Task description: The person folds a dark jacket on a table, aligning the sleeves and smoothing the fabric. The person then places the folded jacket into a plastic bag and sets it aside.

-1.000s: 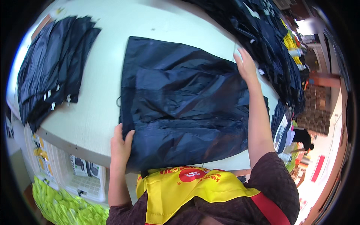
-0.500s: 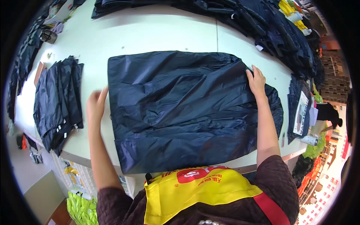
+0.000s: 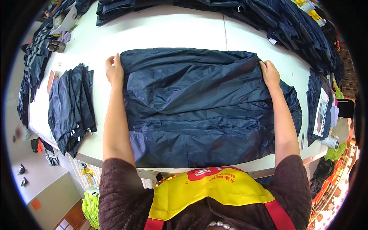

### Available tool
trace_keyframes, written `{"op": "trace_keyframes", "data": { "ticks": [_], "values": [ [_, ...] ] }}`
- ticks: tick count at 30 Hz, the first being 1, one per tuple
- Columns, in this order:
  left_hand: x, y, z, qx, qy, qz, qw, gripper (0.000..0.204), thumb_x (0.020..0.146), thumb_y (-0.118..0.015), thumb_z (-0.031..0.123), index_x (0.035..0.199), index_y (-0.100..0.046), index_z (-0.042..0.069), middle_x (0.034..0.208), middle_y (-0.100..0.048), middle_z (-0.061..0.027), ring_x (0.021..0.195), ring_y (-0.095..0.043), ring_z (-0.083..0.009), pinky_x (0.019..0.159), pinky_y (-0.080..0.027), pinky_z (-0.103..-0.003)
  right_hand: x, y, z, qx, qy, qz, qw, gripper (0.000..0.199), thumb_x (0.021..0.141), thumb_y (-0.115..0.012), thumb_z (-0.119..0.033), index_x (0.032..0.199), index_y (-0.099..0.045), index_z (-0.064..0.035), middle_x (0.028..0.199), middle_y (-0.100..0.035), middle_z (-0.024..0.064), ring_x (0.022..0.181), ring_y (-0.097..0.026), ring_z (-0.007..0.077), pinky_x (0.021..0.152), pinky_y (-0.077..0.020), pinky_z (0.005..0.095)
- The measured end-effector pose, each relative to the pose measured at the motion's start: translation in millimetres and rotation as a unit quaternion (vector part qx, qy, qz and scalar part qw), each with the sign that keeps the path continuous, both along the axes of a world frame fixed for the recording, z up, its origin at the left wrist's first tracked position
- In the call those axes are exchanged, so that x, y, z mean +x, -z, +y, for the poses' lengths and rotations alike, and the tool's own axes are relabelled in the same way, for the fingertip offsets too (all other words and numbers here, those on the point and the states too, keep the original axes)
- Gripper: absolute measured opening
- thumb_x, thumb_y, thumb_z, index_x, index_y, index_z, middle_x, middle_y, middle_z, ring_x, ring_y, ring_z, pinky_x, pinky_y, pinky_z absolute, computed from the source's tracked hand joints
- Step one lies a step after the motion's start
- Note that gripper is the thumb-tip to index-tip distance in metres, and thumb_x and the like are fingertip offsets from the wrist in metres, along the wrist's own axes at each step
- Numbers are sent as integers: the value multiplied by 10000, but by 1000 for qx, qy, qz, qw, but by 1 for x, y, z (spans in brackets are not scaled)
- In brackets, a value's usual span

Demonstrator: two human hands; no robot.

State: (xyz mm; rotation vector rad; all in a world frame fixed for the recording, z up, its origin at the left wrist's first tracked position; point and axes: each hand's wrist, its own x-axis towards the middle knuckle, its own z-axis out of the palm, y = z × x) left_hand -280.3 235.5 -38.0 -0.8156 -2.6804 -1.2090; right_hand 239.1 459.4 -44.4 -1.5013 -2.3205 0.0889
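Note:
A dark navy garment (image 3: 191,103) of thin, shiny, creased fabric lies spread on the white table in front of me. At its far left corner, my left hand (image 3: 115,73) has its fingers bent and appears to pinch the edge. My right hand (image 3: 271,75) grips the far right part, thumb and fingers closed on the fabric. Beyond my right forearm, a rounded, sleeve-like part (image 3: 290,101) sticks out to the right. The near edge of the garment lies along the table's front, by my yellow apron (image 3: 211,191).
To the left lies a stack of dark folded garments (image 3: 73,109). More dark garments (image 3: 264,23) form a long pile along the far side. On the right are a dark stack (image 3: 315,92) with a printed sheet on it, and a white cylinder (image 3: 329,142). A metal cup (image 3: 56,46) stands far left.
My left hand has moved from the middle of the garment's left edge up to its far corner. My right hand has closed on the fabric, and the far edge now lies straighter.

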Motion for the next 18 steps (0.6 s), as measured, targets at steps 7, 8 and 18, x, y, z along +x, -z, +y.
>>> {"op": "trace_keyframes", "data": {
  "ticks": [7,8,18],
  "values": [
    [63,-44,-118,-109,237,-305,916,259,863,-642,238,962,-650,0,854,-638,-17,771,-544,-86,719,-433,-233,42,-25,-32,59,-96,69,991,414,849,-608,-202,1225,-537,-44,1226,-543,167,1180,-459,323,1018,-347,398],
    [83,-53,-118,-82,268,-346,896,231,855,-651,190,989,-646,2,886,-643,-16,804,-554,-82,746,-440,-232,28,-33,-36,78,-133,77,985,432,840,-619,-205,1232,-531,-46,1227,-543,164,1185,-455,322,1026,-337,405],
    [53,-148,-15,133,201,-323,915,243,918,-540,214,940,-626,-12,842,-642,-89,734,-618,-153,676,-496,-281,-62,-39,2,31,-147,-74,986,208,874,-559,-208,788,-581,-20,879,-617,150,873,-577,305,822,-444,416]
  ]
}}
